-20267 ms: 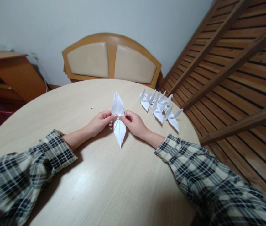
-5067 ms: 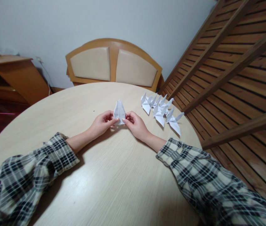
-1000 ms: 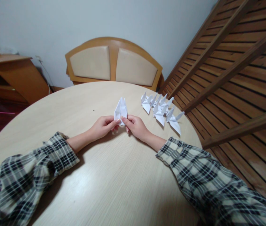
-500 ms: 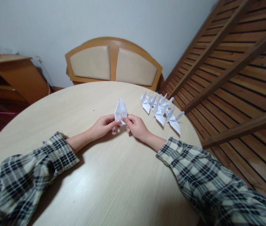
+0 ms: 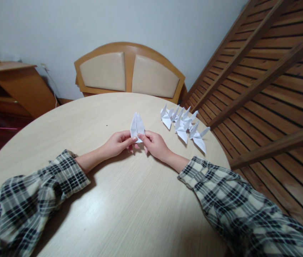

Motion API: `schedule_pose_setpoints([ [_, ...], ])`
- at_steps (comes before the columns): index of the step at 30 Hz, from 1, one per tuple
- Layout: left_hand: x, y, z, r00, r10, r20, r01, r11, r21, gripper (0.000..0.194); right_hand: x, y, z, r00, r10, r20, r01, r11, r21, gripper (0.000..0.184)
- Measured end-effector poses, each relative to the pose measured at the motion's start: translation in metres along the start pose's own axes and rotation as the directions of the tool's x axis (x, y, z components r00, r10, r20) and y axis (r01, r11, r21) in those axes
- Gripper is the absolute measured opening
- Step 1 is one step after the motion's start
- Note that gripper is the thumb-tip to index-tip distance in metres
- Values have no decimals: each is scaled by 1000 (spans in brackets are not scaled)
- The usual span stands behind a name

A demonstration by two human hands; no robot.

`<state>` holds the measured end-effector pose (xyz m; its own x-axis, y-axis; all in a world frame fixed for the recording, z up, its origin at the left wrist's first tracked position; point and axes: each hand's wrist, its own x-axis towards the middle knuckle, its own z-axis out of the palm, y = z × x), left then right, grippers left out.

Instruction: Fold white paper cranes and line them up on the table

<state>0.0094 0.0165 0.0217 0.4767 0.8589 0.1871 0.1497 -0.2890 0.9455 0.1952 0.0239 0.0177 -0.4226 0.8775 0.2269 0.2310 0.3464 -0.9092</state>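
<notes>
A small white folded paper point(image 5: 137, 125) is held up between my two hands, its narrow points facing away from me. My left hand point(image 5: 117, 143) pinches its lower left side, thumb on the near face. On the other side my right hand point(image 5: 155, 144) grips the lower right, its thumb also pressed on the near face near the centre crease. The fingers behind the paper are partly hidden. To the right of my hands stand several finished white paper cranes point(image 5: 182, 132), close together.
The round light wood table point(image 5: 108, 210) lies under my forearms. A padded headboard point(image 5: 128, 67) rises behind its far edge. Slatted wooden boards point(image 5: 269, 89) slope along the right, and a brown desk point(image 5: 17, 85) stands at the far left.
The folded paper has shifted very slightly left and its upper points sit a little closer together. Both hands keep hold of it in nearly the same place.
</notes>
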Motion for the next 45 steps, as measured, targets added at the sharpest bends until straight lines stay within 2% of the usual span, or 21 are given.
schedule_pose_setpoints([
  [7, 1, -3, 0, 998, -26, -53, 23, 998, -59, 26, 2, 3, 0, 991, -87, -101, 91, 995, 40, 22],
  [15, 3, -4, -1, 992, -35, -119, 27, 997, -69, 24, -2, -4, -2, 982, -152, -109, 145, 987, -70, 51],
  [23, 4, -5, -1, 989, -43, -140, 31, 996, -81, 26, -3, -1, -3, 991, -129, -46, 127, 991, -40, 60],
  [35, 4, -7, -2, 987, -50, -150, 35, 994, -100, 24, -2, 3, -2, 993, -110, -37, 110, 994, -3, 56],
  [41, 5, -11, -3, 992, -47, -117, 34, 994, -105, 25, -1, 3, -1, 994, -92, -52, 93, 996, 12, 48],
  [45, 4, -11, -3, 993, -58, -101, 48, 994, -94, 23, 0, 2, 0, 983, -157, -100, 151, 986, -65, 39],
])
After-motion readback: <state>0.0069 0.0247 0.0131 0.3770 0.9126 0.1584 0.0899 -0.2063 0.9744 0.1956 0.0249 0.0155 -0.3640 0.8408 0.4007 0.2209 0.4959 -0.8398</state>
